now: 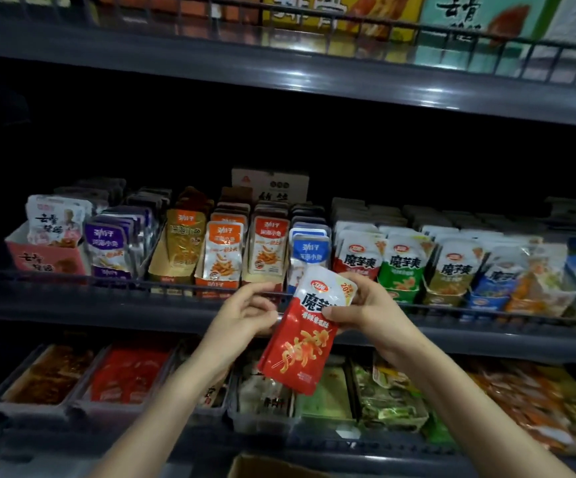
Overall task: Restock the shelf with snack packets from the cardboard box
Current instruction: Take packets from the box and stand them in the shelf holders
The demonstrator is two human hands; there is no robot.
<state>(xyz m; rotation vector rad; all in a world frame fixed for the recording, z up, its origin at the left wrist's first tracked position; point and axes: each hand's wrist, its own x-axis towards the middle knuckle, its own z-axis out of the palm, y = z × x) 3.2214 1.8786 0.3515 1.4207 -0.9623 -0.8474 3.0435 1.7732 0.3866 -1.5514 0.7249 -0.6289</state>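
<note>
We raise both bare arms from below, the left forearm (pixel 162 401) slanting up to the right and the right forearm (pixel 459 401) slanting up to the left, so the wrists draw near each other. Our left grip (pixel 245 313) pinches the left edge of a snack packet (pixel 300 353) between thumb and curled fingers. Our right grip (pixel 365 305) holds its upper right part, thumb laid across the front and fingers curled behind the top corner

Red-and-white snack packet (pixel 305 334)
</note>
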